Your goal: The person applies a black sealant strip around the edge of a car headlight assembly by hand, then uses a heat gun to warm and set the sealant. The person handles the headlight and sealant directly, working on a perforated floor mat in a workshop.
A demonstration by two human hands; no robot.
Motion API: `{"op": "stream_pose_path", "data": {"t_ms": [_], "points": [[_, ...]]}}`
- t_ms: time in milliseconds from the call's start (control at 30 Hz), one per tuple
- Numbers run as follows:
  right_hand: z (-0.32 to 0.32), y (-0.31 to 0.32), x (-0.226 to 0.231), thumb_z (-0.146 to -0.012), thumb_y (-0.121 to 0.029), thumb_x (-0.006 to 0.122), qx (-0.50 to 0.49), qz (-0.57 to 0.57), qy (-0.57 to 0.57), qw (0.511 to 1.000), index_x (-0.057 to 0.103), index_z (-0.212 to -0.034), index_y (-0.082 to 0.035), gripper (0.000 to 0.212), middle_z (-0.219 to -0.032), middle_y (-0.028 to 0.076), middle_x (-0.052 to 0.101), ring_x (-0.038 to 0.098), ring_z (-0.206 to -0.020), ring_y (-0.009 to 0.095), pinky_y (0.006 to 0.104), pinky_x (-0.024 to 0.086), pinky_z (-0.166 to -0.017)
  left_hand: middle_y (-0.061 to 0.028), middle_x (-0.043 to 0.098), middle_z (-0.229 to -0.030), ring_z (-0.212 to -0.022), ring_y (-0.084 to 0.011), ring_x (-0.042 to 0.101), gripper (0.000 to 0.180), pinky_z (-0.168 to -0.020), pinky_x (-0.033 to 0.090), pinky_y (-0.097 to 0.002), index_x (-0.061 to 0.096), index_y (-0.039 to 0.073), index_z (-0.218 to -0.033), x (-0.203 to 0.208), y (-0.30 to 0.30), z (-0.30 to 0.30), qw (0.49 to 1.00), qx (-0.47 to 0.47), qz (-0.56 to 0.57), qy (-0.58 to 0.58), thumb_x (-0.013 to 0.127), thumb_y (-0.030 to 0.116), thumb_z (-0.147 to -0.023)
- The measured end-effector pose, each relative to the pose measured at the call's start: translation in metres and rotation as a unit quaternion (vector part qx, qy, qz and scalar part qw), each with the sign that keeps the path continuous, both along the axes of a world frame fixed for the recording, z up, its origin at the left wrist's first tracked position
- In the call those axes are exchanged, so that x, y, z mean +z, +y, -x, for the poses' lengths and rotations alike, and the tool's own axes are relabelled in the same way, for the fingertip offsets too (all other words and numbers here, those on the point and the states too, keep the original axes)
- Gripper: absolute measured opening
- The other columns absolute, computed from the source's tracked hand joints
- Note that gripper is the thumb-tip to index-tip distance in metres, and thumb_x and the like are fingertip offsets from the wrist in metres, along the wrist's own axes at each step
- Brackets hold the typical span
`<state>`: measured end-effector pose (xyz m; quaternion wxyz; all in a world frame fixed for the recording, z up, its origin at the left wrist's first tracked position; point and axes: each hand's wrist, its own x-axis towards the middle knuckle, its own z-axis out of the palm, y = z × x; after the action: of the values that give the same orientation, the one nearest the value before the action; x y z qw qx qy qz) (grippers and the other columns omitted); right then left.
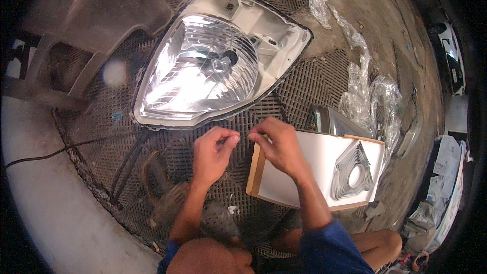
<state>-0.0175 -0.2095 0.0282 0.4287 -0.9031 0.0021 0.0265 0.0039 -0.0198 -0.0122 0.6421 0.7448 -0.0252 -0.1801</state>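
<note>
A car headlight housing (284, 53) lies in front of me with its lens cover off and its shiny reflector bowl (177, 89) facing up. Just below its near edge, my left hand (213, 155) is closed, thumb against the bent fingers. Close by on the right, my right hand (279, 144) is closed in a similar pinch. Anything between the fingertips of either hand is too small to make out. Beneath my right forearm sits a shallow cardboard box (269, 185) with a white inside. In it lies a grey, ridged, triangular piece (341, 180) with a round hole.
A dark grid mat (314, 89) covers the ground. Crumpled clear plastic wrap (357, 83) trails along the right. A grey plastic chair (109, 15) stands at the upper left. A black cable (76, 145) runs to the left, and a clog (219, 218) shows near my legs.
</note>
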Motion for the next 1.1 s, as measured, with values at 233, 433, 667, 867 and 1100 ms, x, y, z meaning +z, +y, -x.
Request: {"op": "stream_pose_path", "data": {"t_ms": [233,433,667,867,1100], "points": [[-0.028,-0.014,-0.003,-0.085,-0.009,0.073,-0.050,0.063,-0.049,0.996,0.069,-0.091,-0.001,0.011,-0.084,0.014,0.064,0.063,-0.077,0.033,0.0398,0.050,-0.069,-0.0072,0.067,-0.086,-0.070,-0.0171,0.064,0.015,-0.062,0.050,-0.0304,0.075,0.003,-0.099,-0.010,-0.014,-0.015,0.970,0.116,-0.117,-0.181,0.075,0.010,-0.086],[-0.041,-0.008,-0.010,-0.084,-0.011,0.075,-0.068,0.082,-0.068,0.992,0.070,-0.092,-0.002,0.014,-0.087,0.013,0.063,0.064,-0.077,0.032,0.0394,0.050,-0.069,-0.0062,0.060,-0.088,-0.066,-0.0204,0.063,0.015,-0.059,0.051,-0.0333,0.076,0.008,-0.098,-0.012,-0.040,-0.014,0.923,0.128,-0.184,-0.313,0.078,0.009,-0.083],[-0.046,-0.009,-0.012,-0.082,-0.012,0.076,-0.062,0.082,-0.060,0.993,0.072,-0.089,-0.001,0.014,-0.087,0.013,0.064,0.064,-0.077,0.033,0.0405,0.051,-0.071,-0.0074,0.061,-0.086,-0.069,-0.0224,0.063,0.016,-0.061,0.052,-0.0348,0.075,0.007,-0.097,-0.014,-0.042,-0.023,0.929,0.114,-0.174,-0.307,0.079,0.006,-0.081],[-0.046,-0.009,-0.015,-0.080,-0.012,0.076,-0.091,0.092,-0.049,0.990,0.072,-0.089,-0.001,0.014,-0.088,0.014,0.064,0.065,-0.079,0.034,0.0400,0.051,-0.071,-0.0037,0.061,-0.088,-0.066,-0.0223,0.066,0.015,-0.057,0.052,-0.0344,0.074,0.010,-0.097,-0.018,-0.041,-0.026,0.899,0.075,-0.219,-0.371,0.077,0.011,-0.082],[-0.047,-0.007,-0.014,-0.080,-0.014,0.076,-0.106,0.097,-0.037,0.989,0.071,-0.087,-0.002,0.015,-0.089,0.015,0.064,0.065,-0.081,0.034,0.0413,0.051,-0.073,-0.0039,0.059,-0.084,-0.065,-0.0201,0.061,0.022,-0.056,0.050,-0.0338,0.077,0.015,-0.103,-0.016,-0.033,-0.027,0.875,0.035,-0.267,-0.403,0.079,0.013,-0.081]]}}
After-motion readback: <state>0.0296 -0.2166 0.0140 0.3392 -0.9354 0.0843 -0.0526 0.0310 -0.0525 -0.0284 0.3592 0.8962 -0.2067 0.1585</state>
